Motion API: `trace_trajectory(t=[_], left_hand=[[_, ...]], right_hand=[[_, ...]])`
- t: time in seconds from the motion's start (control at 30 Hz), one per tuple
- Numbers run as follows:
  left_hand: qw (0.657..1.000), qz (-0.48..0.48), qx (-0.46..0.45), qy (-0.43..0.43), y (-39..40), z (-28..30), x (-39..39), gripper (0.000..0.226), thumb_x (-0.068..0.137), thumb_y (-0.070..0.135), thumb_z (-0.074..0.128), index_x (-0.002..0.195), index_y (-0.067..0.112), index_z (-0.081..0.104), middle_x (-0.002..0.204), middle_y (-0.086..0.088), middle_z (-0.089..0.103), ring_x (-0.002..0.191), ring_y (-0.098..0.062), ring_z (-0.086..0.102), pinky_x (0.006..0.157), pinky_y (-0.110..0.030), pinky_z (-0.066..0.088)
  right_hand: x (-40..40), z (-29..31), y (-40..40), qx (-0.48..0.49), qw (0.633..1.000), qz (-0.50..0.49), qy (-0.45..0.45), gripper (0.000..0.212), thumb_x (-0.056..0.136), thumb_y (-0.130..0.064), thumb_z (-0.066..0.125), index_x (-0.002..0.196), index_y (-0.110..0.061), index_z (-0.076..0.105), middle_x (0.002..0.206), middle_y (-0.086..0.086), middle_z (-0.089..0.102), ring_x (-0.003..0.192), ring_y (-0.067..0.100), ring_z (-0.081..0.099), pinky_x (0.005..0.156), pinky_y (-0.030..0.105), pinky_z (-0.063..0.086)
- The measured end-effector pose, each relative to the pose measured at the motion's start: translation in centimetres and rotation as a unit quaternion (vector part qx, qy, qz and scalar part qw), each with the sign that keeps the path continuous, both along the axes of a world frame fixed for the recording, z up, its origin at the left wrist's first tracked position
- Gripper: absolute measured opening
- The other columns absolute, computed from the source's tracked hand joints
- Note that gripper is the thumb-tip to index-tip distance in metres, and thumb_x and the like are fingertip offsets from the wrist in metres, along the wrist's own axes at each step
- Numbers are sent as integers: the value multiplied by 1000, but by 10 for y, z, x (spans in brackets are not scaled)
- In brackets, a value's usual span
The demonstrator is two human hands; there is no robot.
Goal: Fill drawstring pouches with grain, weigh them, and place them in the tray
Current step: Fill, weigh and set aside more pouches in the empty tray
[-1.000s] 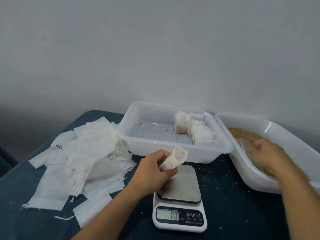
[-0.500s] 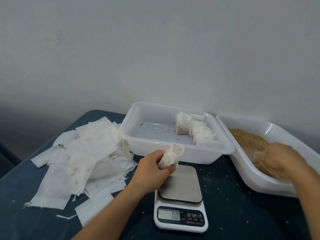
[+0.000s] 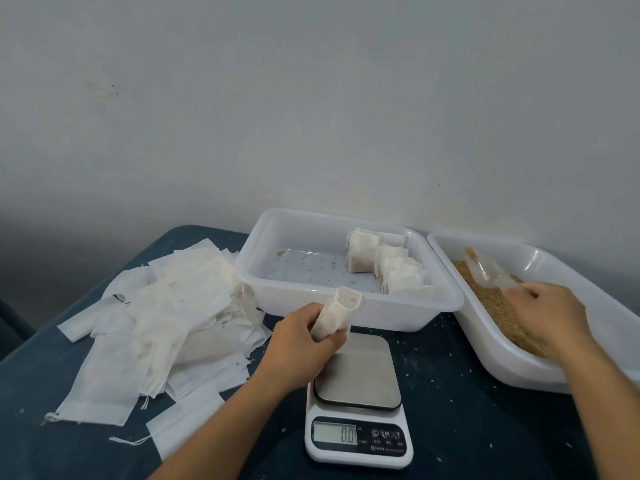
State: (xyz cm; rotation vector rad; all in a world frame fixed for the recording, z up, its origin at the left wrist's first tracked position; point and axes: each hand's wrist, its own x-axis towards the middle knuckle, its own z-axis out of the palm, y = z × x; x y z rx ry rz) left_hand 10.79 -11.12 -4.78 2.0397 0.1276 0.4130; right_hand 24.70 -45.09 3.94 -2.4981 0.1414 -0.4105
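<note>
On the table (image 3: 467, 427), a loose pile of empty pouches (image 3: 166, 317) lies at the left, too many to count. The left hand (image 3: 298, 344) curls its fingers (image 3: 334, 337) around one pouch (image 3: 337, 315), mouth up, above one scale (image 3: 358, 407) reading 0.0. One tray (image 3: 273, 271) holds about five filled pouches (image 3: 384, 268). In one grain bin (image 3: 502, 355), the right hand (image 3: 550, 315) grips one clear scoop (image 3: 485, 270), now lifted clear of the grain (image 3: 495, 306).

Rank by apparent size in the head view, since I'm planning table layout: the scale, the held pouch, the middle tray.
1. Middle tray
2. Scale, though nearness enlarges it
3. Pouch gripped by the left hand
</note>
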Motion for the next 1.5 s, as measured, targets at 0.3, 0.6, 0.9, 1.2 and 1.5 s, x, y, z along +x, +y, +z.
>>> trace_trajectory(t=[0.3, 0.6, 0.9, 1.2, 1.5], left_hand=[[999, 32, -2, -15, 7, -1, 1, 14, 86, 33, 76, 83, 32, 63, 71, 22, 63, 64, 1, 56, 57, -10, 41], [999, 52, 10, -12, 9, -1, 1, 15, 87, 31, 75, 80, 27, 61, 66, 14, 60, 60, -2, 51, 55, -12, 41], [999, 38, 16, -8, 7, 1, -1, 12, 87, 29, 75, 84, 32, 64, 71, 25, 64, 66, 4, 58, 56, -8, 40], [999, 29, 28, -1, 5, 1, -3, 9, 86, 29, 75, 89, 33, 67, 84, 28, 67, 80, 5, 62, 61, -7, 44], [999, 37, 12, -20, 5, 0, -2, 16, 86, 33, 75, 78, 32, 62, 68, 23, 62, 63, 3, 56, 56, -8, 41]], right_hand=[[-49, 37, 44, 91, 958, 271, 1, 19, 84, -44, 78, 99, -57, 75, 103, -28, 74, 97, -7, 68, 87, 29, 51], [-72, 90, 55, -27, 913, 404, 42, 28, 69, -52, 78, 97, -52, 79, 92, -11, 71, 70, 5, 62, 66, 11, 45], [-75, 109, 69, -135, 905, 403, 24, 26, 76, -35, 86, 94, -52, 77, 93, -19, 66, 75, 8, 61, 69, 24, 47], [-86, 125, 90, -271, 875, 402, -14, 28, 78, -40, 81, 96, -58, 69, 105, -40, 52, 95, -12, 51, 74, 23, 43], [-84, 113, 79, -185, 897, 401, -15, 22, 73, -44, 81, 89, -57, 75, 96, -27, 63, 87, -1, 59, 70, 23, 42]])
